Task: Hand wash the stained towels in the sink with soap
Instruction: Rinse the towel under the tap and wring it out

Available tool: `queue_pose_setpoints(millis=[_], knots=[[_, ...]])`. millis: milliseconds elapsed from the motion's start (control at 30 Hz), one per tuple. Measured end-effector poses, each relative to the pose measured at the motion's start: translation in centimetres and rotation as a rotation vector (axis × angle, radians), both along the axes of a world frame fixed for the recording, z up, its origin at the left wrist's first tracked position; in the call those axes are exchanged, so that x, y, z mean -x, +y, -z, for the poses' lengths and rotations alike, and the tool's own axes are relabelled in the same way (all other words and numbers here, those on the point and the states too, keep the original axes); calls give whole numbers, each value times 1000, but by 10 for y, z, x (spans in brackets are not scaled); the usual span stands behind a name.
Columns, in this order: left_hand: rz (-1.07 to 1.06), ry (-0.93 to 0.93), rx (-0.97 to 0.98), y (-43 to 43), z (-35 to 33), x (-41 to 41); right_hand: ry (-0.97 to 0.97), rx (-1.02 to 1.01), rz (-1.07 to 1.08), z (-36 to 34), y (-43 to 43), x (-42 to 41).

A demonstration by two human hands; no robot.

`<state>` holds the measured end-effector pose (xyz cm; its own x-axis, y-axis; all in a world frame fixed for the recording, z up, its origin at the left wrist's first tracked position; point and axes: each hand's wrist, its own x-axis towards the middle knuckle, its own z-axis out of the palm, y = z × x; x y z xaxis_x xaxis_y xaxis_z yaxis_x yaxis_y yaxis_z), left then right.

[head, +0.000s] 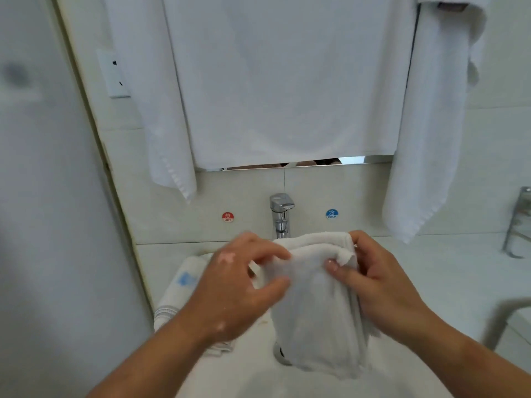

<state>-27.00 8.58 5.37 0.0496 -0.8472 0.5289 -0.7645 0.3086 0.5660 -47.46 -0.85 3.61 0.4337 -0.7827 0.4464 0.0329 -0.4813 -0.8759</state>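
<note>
- Towel (pixel 316 311), white and folded into layers, is held up above the sink (pixel 253 377), with its lower end hanging down over the drain (pixel 280 353)
- Its upper left edge is pinched by the left hand (pixel 238 285): the fingers (pixel 273 251) are curled over the fold and the thumb is pressed against the cloth from below
- Its upper right corner is gripped by the right hand (pixel 382 285): the thumb (pixel 333 266) is laid flat on the front of the cloth, while the other fingers are curled behind it and mostly hidden
- A second towel (pixel 181 285), white with a blue mark and grey stripes, is draped over the left rim of the sink and partly covered by the left forearm
- A chrome faucet (pixel 281 214) is seen just behind the held towel, between a red hot sticker (pixel 228 217) and a blue cold sticker (pixel 332 214) on the tiled wall
- A pale table (pixel 448 271) is seen to the right of the sink
- A wide hanging towel (pixel 287 81) is draped above the faucet, flanked by a left hanging towel (pixel 161 124) and a right hanging towel (pixel 431 139)
- A wall socket (pixel 113 73) is fixed at the upper left
</note>
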Motion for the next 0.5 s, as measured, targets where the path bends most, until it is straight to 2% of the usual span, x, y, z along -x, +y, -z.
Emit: queue_pose_setpoints(millis=[67, 167, 233, 300, 400, 500], knots=[[2, -107, -72, 0, -5, -20, -68, -49, -84, -4, -5, 8], [113, -63, -284, -10, -5, -30, -65, -78, -197, -8, -11, 16], [218, -21, -344, -15, -5, -26, -81, -103, -240, -7, -15, 19], [295, -57, -366, -17, -5, -19, -77, -111, -242, -8, -14, 22], [183, -125, -259, -19, -6, -11, 34, -25, -36, -11, -14, 25], [8, 131, -197, -23, -9, -12, 82, -67, 149, -7, -19, 25]])
